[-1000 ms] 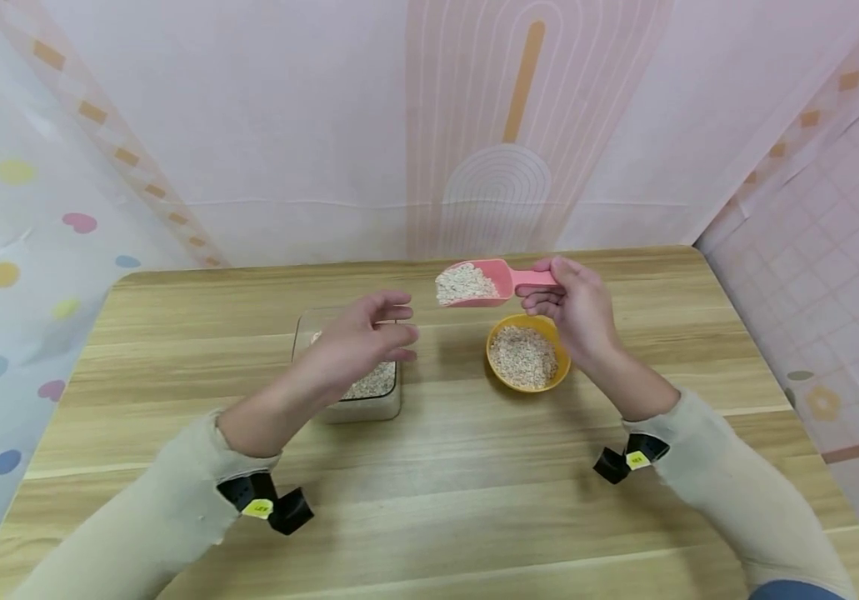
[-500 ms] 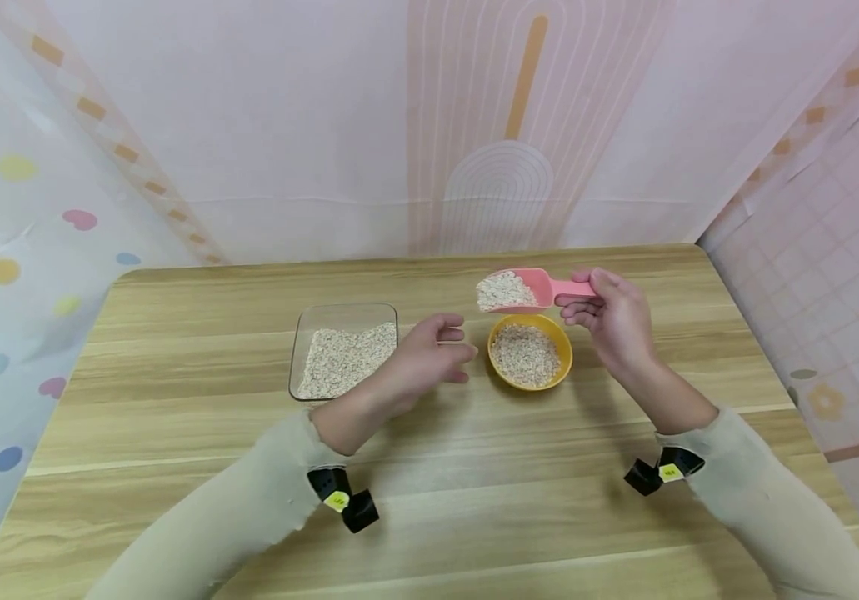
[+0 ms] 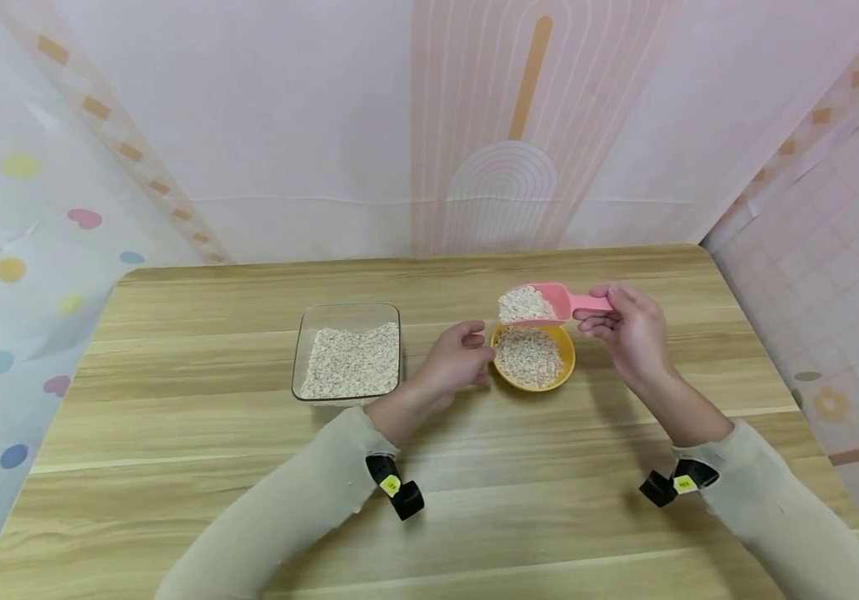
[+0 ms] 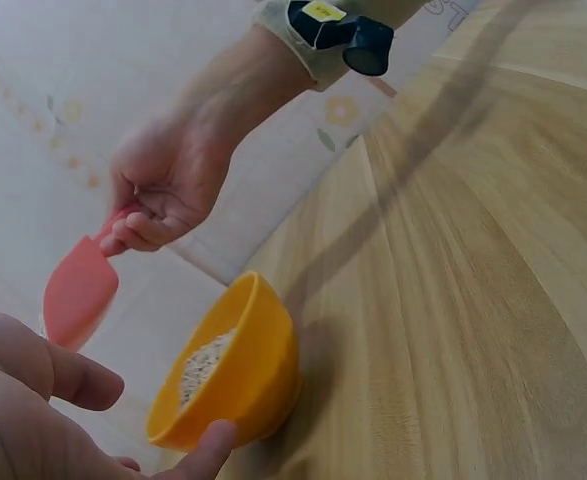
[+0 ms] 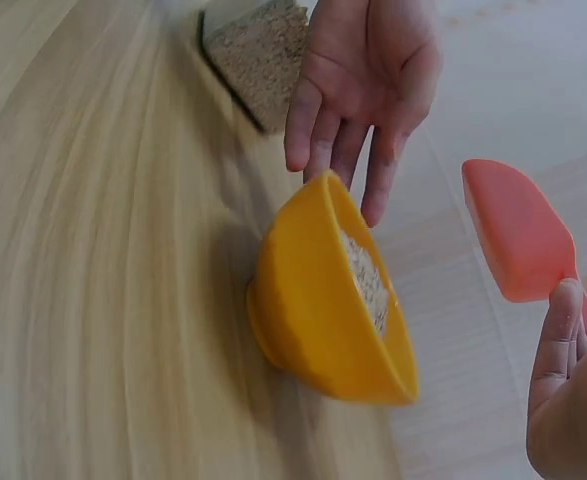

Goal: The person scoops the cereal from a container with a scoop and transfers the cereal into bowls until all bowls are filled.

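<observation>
Pink plastic is what I see in my right hand [image 3: 631,329]: the fingers curl round the handle of the pink scoop [image 3: 541,302], which hangs heaped with grain over the far rim of the yellow bowl [image 3: 560,371]. From the right wrist view only the scoop's underside shows, so its load is hidden there, and the handle is buried under my fingers. My left hand [image 3: 459,360] rests against the bowl's left side with its fingers relaxed and straight, holding nothing; the left wrist view cuts most of that hand off at the frame edge. The glass dish [image 3: 348,312] of grain sits well apart to the left. Bare wooden table [image 3: 474,500] lies open toward me, and the table's far edge runs close behind the scoop.
</observation>
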